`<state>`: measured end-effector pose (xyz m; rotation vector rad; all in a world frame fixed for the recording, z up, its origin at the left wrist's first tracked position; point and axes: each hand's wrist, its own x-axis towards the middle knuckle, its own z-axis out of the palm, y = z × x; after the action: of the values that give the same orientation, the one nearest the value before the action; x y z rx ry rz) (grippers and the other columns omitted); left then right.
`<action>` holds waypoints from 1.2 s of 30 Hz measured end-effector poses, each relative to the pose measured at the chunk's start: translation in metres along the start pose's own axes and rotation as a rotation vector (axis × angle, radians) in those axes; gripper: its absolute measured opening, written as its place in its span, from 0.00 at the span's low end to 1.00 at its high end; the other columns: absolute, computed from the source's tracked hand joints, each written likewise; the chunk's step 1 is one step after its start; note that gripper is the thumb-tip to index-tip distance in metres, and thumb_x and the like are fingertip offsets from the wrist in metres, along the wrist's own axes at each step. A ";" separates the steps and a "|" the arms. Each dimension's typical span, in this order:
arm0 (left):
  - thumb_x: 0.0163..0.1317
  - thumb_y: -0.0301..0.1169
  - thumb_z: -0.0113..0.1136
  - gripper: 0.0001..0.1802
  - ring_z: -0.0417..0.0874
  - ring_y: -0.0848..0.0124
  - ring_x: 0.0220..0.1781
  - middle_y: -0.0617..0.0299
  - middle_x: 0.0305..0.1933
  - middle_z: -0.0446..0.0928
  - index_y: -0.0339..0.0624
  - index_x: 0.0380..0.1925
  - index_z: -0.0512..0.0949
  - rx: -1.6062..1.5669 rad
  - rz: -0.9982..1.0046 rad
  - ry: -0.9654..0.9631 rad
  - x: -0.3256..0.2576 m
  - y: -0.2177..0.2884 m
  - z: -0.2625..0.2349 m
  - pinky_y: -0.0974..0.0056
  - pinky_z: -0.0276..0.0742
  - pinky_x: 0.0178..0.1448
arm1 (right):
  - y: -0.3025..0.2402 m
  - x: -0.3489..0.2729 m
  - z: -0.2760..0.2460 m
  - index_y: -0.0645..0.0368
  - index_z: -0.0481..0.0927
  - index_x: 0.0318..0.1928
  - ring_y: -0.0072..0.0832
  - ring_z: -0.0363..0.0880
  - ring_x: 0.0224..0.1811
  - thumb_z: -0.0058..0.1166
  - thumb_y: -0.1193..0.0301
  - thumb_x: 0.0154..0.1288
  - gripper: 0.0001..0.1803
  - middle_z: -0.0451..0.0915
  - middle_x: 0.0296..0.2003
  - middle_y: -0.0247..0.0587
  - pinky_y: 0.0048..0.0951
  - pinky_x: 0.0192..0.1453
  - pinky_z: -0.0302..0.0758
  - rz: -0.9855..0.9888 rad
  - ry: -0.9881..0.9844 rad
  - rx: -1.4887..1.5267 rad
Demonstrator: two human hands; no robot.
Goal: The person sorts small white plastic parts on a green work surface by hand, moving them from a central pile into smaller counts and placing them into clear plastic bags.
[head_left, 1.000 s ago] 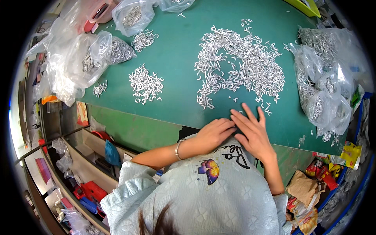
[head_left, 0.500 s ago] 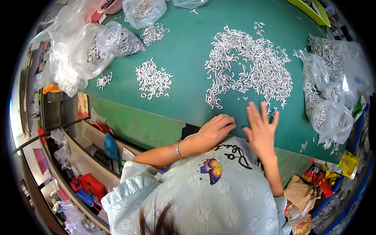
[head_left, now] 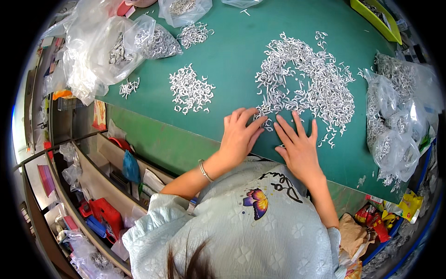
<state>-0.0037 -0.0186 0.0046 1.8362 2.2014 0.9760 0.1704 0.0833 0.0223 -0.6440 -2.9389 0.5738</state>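
A large heap of small silvery C-shaped metal pieces [head_left: 332,88] lies on the green table [head_left: 232,65], with a thin, partly bare patch inside it. At the heap's near left edge is my left hand [head_left: 238,136], its fingers bent and apart, fingertips touching a few pieces. Whether any piece sits between finger and thumb cannot be made out. My right hand [head_left: 299,149] rests palm down just right of it, fingers spread at the heap's near edge, holding nothing visible. A smaller pile of the same pieces [head_left: 190,89] lies to the left.
Clear plastic bags of metal pieces [head_left: 155,42] stand at the back left, and more filled bags [head_left: 395,111] at the right edge. A yellow-green bin [head_left: 378,21] is at the far right. Below left is an open drawer [head_left: 111,172] with a blue bag.
My left hand has moved forward from the table's edge and its fingers have opened out onto the heap's near edge. My right hand has shifted slightly left. The view has shifted a little.
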 end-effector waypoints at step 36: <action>0.53 0.20 0.63 0.10 0.80 0.58 0.37 0.57 0.36 0.79 0.40 0.38 0.80 -0.392 -0.023 -0.063 0.007 0.016 0.006 0.59 0.74 0.43 | 0.023 -0.029 -0.022 0.58 0.79 0.51 0.40 0.66 0.63 0.58 0.73 0.57 0.19 0.73 0.56 0.38 0.49 0.70 0.51 0.180 0.226 0.153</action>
<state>0.0106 -0.0088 0.0103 1.6330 1.8283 1.2229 0.2094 0.0983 0.0337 -0.8957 -2.6158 0.6847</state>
